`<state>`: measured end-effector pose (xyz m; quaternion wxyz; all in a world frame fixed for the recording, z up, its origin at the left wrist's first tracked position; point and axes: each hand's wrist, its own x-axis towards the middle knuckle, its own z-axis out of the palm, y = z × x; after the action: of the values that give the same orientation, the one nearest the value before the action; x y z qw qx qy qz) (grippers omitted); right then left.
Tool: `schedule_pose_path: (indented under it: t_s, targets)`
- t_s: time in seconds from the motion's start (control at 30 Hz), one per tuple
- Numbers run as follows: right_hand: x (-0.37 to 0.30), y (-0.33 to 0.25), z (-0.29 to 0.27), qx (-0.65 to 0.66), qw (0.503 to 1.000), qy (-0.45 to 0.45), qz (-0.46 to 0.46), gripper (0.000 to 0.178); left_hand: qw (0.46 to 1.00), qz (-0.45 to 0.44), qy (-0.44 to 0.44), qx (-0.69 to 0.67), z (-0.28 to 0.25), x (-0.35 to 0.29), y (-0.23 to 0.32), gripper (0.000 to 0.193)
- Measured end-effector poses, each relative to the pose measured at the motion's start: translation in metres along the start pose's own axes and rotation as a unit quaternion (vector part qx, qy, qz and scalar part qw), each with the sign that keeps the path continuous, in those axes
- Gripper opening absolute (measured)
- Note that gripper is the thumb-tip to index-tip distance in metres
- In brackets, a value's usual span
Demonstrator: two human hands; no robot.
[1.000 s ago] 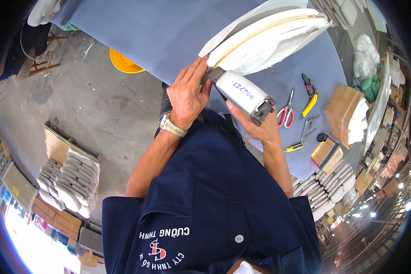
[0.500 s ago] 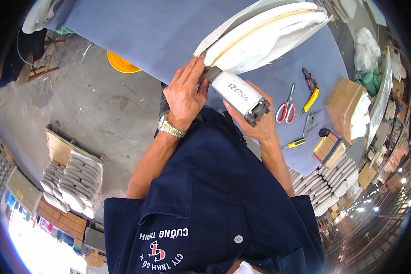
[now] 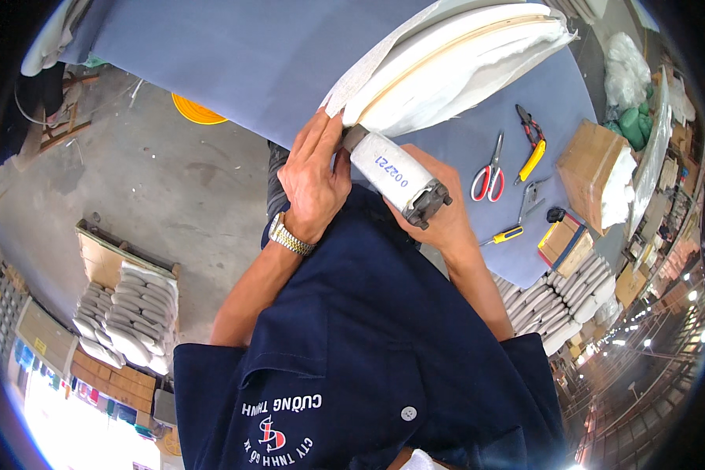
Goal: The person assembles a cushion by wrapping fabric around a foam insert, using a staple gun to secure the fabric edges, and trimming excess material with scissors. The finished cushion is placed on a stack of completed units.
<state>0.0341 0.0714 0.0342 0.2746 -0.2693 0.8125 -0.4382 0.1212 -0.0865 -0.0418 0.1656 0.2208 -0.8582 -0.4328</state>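
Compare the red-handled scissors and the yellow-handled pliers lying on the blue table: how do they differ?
The red-handled scissors have looped red finger rings and long bare metal blades; the yellow-handled pliers have one straight yellow grip and short dark jaws. The scissors lie nearer the right hand, the pliers farther out. Both rest untouched on the blue table, pointing roughly the same way.

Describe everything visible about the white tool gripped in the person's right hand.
The white tool is a chunky, wrapped or taped cylinder with blue marking on its side and a dark metal fitting at its rear end. It lies tilted, nose pressed against the edge of the white padded cushion on the blue table. The right hand cradles it from below; the left hand presses beside its nose.
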Motion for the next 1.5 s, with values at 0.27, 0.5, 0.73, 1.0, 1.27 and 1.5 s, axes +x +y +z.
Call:
schedule_pose_path:
  t_s: [0.27, 0.5, 0.73, 1.0, 1.27, 1.5]
  targets:
    - [-0.008, 0.011, 0.020, -0.008, 0.998, 0.060, -0.021, 0.036, 0.999, 0.017, 0.032, -0.020, 0.001, -0.003, -0.004, 0.067]
    - [-0.017, 0.012, 0.014, -0.017, 0.998, 0.065, -0.004, 0.032, 0.998, -0.001, 0.048, -0.041, 0.009, -0.006, -0.003, 0.076]
    - [-0.024, 0.015, 0.011, -0.027, 0.997, 0.070, -0.034, 0.030, 1.000, 0.015, 0.013, -0.011, 0.005, -0.009, 0.000, 0.074]
    - [-0.032, 0.022, 0.013, 0.001, 0.999, 0.048, 0.008, 0.035, 0.999, 0.030, 0.004, 0.010, 0.011, -0.022, -0.003, 0.070]
    - [-0.043, 0.022, 0.011, 0.006, 0.996, 0.089, -0.006, 0.032, 0.999, 0.029, -0.029, -0.015, 0.006, -0.018, -0.002, 0.072]
    - [-0.118, 0.064, -0.021, -0.001, 0.983, 0.135, 0.123, 0.036, 0.997, -0.006, -0.070, 0.020, 0.015, -0.017, -0.003, 0.088]
